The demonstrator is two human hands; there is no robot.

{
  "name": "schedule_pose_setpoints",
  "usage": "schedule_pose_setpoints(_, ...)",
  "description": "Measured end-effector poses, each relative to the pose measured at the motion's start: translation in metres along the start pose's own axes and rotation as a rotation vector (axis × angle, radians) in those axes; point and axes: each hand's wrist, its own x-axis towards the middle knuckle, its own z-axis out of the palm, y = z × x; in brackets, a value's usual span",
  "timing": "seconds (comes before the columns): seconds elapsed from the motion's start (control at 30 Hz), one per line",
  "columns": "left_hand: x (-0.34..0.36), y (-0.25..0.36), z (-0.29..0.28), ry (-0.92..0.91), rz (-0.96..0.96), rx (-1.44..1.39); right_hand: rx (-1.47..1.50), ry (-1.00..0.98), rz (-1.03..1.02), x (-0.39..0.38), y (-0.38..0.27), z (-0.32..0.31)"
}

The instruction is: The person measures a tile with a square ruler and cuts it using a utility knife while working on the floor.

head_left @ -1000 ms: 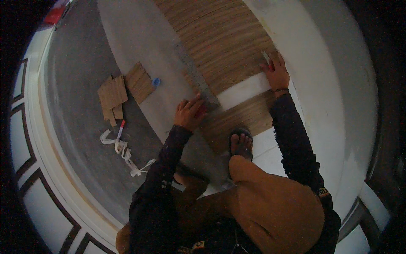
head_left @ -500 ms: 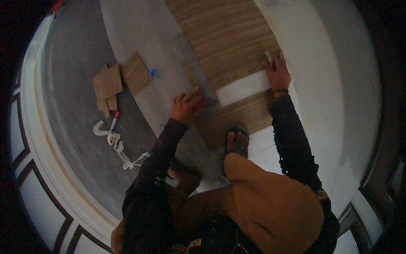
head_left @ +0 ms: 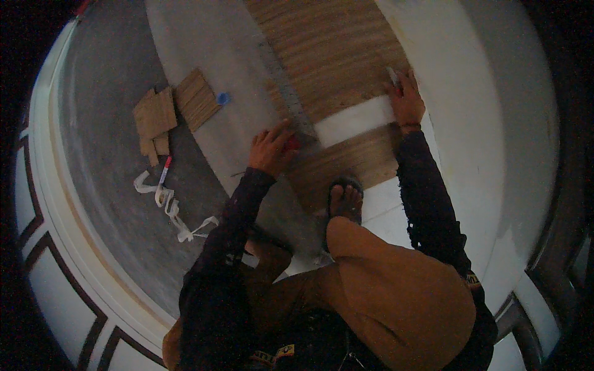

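My left hand (head_left: 268,152) is closed around a small red object (head_left: 291,143), mostly hidden by the fingers, at the left edge of the wood-patterned flooring. My right hand (head_left: 408,106) is by the wall, its fingers closed on a small red tool (head_left: 397,91) with a pale tip; its kind is unclear. Between the hands runs a white strip (head_left: 356,123). Beyond it lies a large wood-patterned sheet (head_left: 334,55), and on the near side a narrower wood-patterned piece (head_left: 349,159), with my sandalled foot (head_left: 344,201) at its near edge.
To the left lie wood-patterned offcuts (head_left: 154,114), another offcut (head_left: 197,99), a blue cap-like ring (head_left: 223,98), a red-and-white marker (head_left: 165,170) and a crumpled white strip (head_left: 173,213). A pale wall (head_left: 476,105) rises on the right. White panelling with dark trim (head_left: 59,303) stands at left.
The view has shifted slightly, and the floor things sit a little higher in the picture. Both hands stay at nearly the same places, still closed.
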Motion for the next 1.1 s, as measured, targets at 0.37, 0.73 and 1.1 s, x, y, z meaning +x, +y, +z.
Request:
schedule_pose_setpoints(0.37,0.011,0.003,-0.023,0.018,0.163,0.100,-0.051,-0.029,0.010,-0.002,-0.003,0.004)
schedule_pose_setpoints(0.73,0.072,-0.010,-0.041,-0.182,0.388,0.270,-0.145,-0.004,-0.011,0.002,0.006,0.009)
schedule_pose_setpoints(1.1,0.080,-0.014,-0.042,-0.215,0.563,0.237,-0.066,0.017,-0.004,0.001,0.001,0.009)
